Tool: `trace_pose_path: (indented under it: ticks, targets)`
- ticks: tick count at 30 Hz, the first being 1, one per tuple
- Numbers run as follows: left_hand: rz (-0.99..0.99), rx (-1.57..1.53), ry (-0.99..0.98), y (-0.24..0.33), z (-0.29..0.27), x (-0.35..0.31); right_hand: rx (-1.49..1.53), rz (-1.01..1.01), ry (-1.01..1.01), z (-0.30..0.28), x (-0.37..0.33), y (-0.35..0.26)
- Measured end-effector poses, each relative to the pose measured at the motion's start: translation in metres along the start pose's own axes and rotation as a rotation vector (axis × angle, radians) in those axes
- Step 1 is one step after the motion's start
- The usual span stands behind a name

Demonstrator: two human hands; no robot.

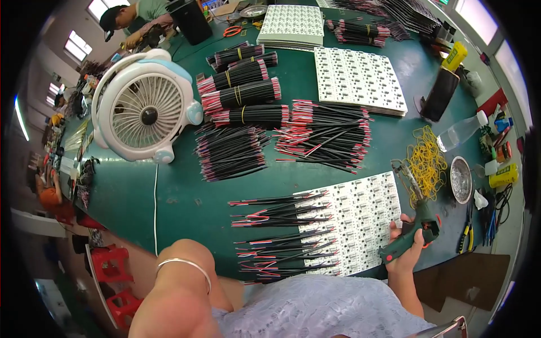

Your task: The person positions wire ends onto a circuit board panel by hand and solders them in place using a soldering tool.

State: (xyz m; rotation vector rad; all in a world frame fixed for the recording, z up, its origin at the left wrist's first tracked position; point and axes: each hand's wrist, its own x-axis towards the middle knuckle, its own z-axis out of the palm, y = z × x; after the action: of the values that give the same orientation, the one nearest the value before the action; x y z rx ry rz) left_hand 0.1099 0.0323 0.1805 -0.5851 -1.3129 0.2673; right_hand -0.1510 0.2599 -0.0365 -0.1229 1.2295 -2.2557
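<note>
My right hand [404, 253] grips a dark green soldering gun [401, 243], whose metal front end points away toward a heap of yellow rubber bands [424, 163]. Left of it lies a white circuit board panel [360, 219] with rows of small components. Several groups of black wires [276, 215] with red and white ends rest across the panel's left part and stick out over the table. My left hand [187, 253], with a silver bangle at the wrist, is bent at the near table edge, apart from the panel. Its fingers are hidden.
Loose wires [327, 132] and banded wire bundles [242, 96] lie beyond the panel. A white fan [147, 115] stands left. Panel stacks [360, 79] are farther back. At right are a bottle [459, 132], a metal dish [460, 180] and pliers [465, 236]. Another person [132, 22] works far left.
</note>
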Motion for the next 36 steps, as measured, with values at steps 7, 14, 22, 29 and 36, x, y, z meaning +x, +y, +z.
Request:
trace_pose_path:
  ticks: [7, 14, 22, 29, 36]
  targets:
    - [-0.863, 0.303, -0.803, -0.034, 0.006, -0.135, 0.016, 0.000, -0.004, -0.004, -0.003, -0.001]
    - [-1.139, 0.369, -1.566, -0.059, -0.024, -0.244, 0.046, 0.024, -0.029, 0.000, -0.002, -0.001]
    - [-1.112, 0.331, -1.496, -0.061, -0.035, -0.259, 0.090, 0.080, -0.023, -0.006, 0.002, -0.001]
    - [-1.214, 0.398, -0.410, -0.050, -0.065, -0.253, 0.030, 0.054, -0.006, -0.003, 0.002, -0.001]
    - [-1.567, 0.328, 0.354, -0.016, -0.074, -0.225, 0.005, 0.088, 0.086, -0.006, -0.005, 0.000]
